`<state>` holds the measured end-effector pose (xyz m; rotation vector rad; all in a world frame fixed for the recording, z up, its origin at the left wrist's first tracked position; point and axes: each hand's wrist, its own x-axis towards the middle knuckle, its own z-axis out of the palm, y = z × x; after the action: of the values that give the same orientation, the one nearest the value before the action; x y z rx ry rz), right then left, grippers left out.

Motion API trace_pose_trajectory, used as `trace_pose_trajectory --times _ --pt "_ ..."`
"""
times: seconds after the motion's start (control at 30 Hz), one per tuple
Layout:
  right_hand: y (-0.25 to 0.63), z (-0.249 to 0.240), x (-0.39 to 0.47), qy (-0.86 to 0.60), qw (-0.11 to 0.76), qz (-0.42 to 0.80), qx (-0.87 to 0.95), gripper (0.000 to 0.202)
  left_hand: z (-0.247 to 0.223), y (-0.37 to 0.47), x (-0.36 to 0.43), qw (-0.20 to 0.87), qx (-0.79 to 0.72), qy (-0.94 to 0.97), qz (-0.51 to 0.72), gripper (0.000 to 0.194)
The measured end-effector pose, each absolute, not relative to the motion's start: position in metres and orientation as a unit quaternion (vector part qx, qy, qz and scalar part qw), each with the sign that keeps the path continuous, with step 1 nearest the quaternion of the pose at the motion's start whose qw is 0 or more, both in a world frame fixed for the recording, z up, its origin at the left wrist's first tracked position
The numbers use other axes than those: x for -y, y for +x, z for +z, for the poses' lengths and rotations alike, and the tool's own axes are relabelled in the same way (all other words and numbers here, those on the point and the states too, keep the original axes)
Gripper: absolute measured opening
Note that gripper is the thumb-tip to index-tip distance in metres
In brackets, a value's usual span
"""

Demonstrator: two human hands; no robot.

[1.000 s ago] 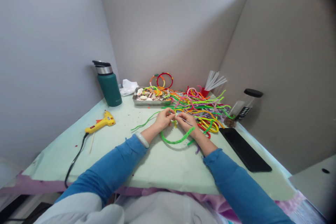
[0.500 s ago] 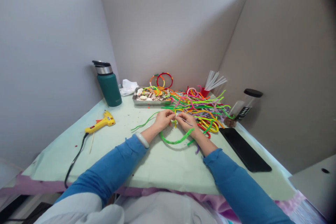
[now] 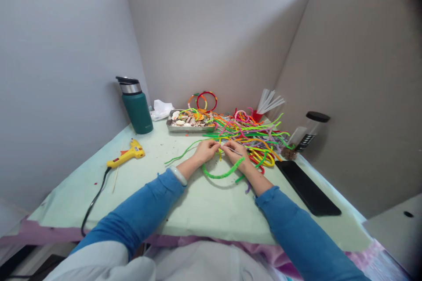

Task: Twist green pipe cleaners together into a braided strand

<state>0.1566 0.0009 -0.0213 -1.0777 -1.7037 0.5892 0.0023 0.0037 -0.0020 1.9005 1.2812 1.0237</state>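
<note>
My left hand point(image 3: 207, 150) is closed in a pinch above the middle of the table, its fingertips almost meeting those of my right hand point(image 3: 234, 150). A bright green fuzzy pipe cleaner point(image 3: 221, 177) bends in an arc below both hands. One end runs up under my left hand, which appears to grip it, and the other rises in front of my right wrist. Between my right fingers lies a thin greyish pipe cleaner point(image 3: 236, 152), pinched. The fingertips hide where the pieces meet. Just behind them shows a short yellow pipe cleaner point(image 3: 220, 156).
A heap of colored pipe cleaners point(image 3: 253, 129) spreads behind my right hand. Behind my left is a metal tray point(image 3: 191, 130) of shells. A yellow glue gun point(image 3: 128, 153) and green bottle point(image 3: 136, 112) stand left. At right are a black phone-like slab point(image 3: 308, 188) and clear jar point(image 3: 310, 129).
The green arc has shifted up very slightly, and the fingers have moved a little. Both hands otherwise stay in the same place.
</note>
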Motion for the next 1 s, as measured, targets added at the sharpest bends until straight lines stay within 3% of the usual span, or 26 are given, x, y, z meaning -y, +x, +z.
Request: trace_pose_trajectory --times 1.0 --pt "0.1557 -0.0171 -0.0005 -0.42 0.54 0.338 0.646 0.026 -0.0003 0.0027 0.0014 0.507 -0.398 0.65 0.402 0.033"
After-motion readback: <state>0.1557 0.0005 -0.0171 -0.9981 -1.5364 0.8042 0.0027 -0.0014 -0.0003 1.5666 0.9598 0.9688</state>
